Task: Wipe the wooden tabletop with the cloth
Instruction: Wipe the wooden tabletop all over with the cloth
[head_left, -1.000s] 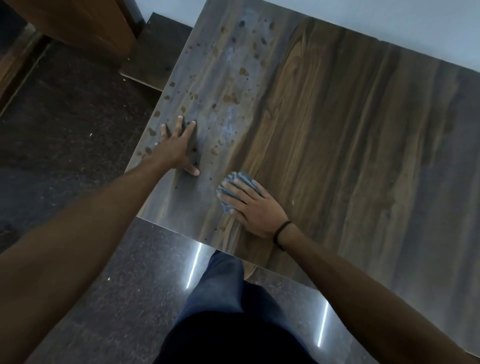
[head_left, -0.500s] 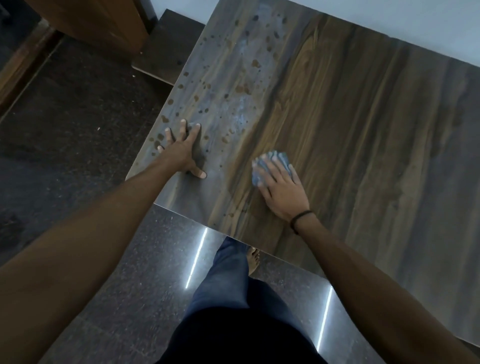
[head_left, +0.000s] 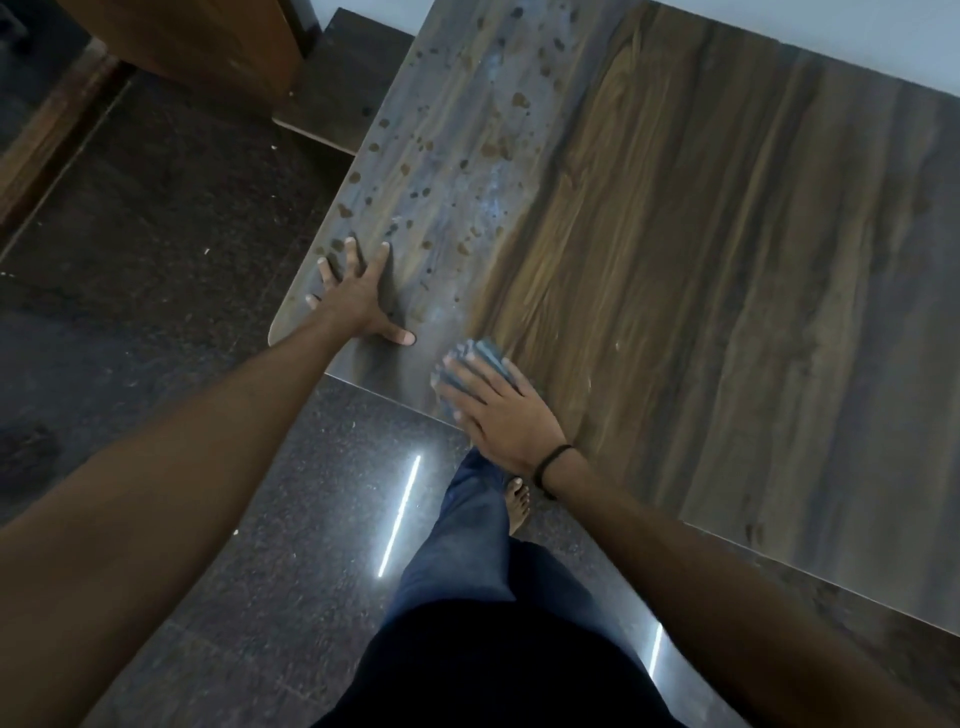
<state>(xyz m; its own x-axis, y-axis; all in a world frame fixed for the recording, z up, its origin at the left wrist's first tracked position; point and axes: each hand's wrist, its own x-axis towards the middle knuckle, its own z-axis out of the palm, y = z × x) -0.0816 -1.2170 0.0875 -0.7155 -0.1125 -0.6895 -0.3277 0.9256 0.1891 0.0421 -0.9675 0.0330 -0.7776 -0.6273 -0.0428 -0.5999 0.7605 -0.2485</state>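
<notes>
Far left, dark speckled floor, and a brown wooden cabinet up in the corner. Now the left hand: it's planted flat on the wooden tabletop, right at the near left corner, fingers straight and fanned wide apart, thumb stuck out to the side, holding nothing, just pressing on the wood. Beyond those fingertips the greyish strip of the surface is peppered with brown spots. Moving right, there's the cloth, blue and bunched up, sitting on the tabletop at the near edge, just beside the left thumb. The right hand lies on top of it, fingers stretched out nearly straight and slightly apart, pressing the cloth down onto the wood rather than wrapping round it; a wad of blue pokes out past the fingertips. A black band circles that wrist. Below the hands, a leg in blue jeans and a bare foot stand on the polished floor by the table edge, with a bright light streak reflected beside them. To the right, the tabletop runs on in warm brown grain, a pale wall behind it.
</notes>
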